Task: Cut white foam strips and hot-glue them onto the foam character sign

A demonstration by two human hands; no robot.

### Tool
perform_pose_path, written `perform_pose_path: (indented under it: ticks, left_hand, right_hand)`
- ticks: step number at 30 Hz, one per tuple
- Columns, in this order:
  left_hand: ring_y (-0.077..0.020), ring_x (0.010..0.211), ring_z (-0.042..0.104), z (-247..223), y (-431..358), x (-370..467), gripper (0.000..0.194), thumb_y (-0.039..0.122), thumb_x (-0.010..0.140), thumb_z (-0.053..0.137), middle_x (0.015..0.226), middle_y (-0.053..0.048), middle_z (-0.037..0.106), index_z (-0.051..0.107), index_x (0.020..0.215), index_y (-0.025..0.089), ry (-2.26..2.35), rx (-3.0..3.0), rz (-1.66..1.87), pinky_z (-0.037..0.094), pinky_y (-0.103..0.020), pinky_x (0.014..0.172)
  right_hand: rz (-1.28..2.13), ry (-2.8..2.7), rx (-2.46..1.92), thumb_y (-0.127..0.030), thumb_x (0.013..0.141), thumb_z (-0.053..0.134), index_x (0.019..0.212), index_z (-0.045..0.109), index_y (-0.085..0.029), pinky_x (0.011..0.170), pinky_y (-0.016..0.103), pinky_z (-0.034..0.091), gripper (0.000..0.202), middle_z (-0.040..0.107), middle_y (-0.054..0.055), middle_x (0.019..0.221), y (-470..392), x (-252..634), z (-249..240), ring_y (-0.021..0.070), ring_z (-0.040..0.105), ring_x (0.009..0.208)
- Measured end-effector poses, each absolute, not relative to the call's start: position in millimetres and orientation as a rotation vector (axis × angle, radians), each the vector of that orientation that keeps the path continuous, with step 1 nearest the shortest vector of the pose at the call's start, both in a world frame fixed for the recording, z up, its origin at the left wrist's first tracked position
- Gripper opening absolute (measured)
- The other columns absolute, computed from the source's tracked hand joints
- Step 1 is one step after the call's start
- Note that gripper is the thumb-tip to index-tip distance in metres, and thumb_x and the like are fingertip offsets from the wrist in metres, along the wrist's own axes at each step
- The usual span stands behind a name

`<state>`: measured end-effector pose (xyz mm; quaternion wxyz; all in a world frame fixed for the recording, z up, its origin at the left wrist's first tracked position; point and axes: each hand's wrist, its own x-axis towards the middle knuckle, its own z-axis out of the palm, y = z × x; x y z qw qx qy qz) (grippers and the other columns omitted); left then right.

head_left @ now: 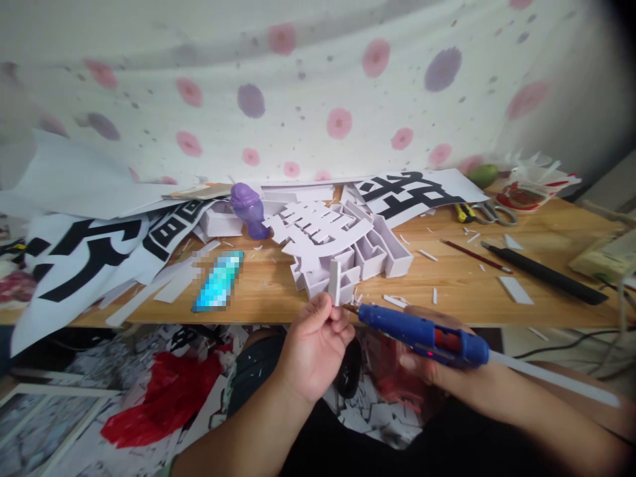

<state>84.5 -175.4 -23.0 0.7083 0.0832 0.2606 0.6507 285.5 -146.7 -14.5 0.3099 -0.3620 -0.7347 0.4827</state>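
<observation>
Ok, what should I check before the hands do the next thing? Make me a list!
1. Left hand pinches the white strip: ok.
2. Right hand grips the blue glue gun: ok.
3. White glue stick pokes out the gun's back: ok.
4. Red light on the gun is lit: ok.
5. Nozzle well clear of the left fingers: not ok, it looks very close.
6. Nozzle hot: cannot tell.

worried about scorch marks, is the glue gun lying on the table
No, the right hand holds the glue gun, its nozzle close to the white strip in the left hand.
</observation>
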Motion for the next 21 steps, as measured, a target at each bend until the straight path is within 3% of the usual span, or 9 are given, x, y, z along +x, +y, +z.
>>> perform_pose_path:
  ticks: [6, 10, 16, 21]
  left_hand:
    - [-0.0063, 0.055, 0.038, -22, -171, 76, 0.017, 0.018, 0.078, 0.063, 0.062, 0.004, 0.04, 0.049, 0.067, 0.015, 0.645, 0.3, 1.427, 0.032, -0.018, 0.052]
    - [-0.0069, 0.056, 0.041, -19, -159, 61, 0.012, 0.019, 0.073, 0.067, 0.061, 0.004, 0.044, 0.055, 0.074, 0.017, 0.881, 0.641, 1.474, 0.034, -0.019, 0.055]
    - [-0.0131, 0.067, 0.05, 15, -119, 16, 0.008, 0.023, 0.073, 0.065, 0.071, 0.0, 0.057, 0.06, 0.073, 0.017, 1.45, 1.78, 1.312, 0.037, -0.025, 0.064]
    - [-0.0189, 0.078, 0.053, 43, -77, -2, 0.007, 0.02, 0.079, 0.055, 0.078, -0.004, 0.061, 0.062, 0.078, 0.021, 1.34, 2.699, 0.908, 0.037, -0.032, 0.074]
  right_hand:
    - [1.729, -1.631, -0.953, -0.05, 0.077, 0.063, 0.084, 0.054, -0.013, 0.048, 0.021, 0.041, 0.039, 0.05, -0.001, 0.053, -130, 296, -24, 0.0102, 0.048, 0.048]
    - [1.762, -1.372, -0.866, -0.045, 0.076, 0.065, 0.088, 0.052, -0.012, 0.046, 0.02, 0.037, 0.037, 0.049, -0.002, 0.054, -123, 303, -22, 0.0086, 0.045, 0.044]
    - [1.65, -1.202, -0.836, -0.039, 0.078, 0.064, 0.087, 0.056, -0.015, 0.043, 0.021, 0.036, 0.028, 0.049, -0.001, 0.06, -110, 317, -17, 0.008, 0.042, 0.043]
    - [1.611, -1.081, -0.881, -0.036, 0.08, 0.062, 0.085, 0.059, -0.016, 0.043, 0.022, 0.037, 0.02, 0.049, 0.002, 0.07, -103, 327, -13, 0.0071, 0.042, 0.046]
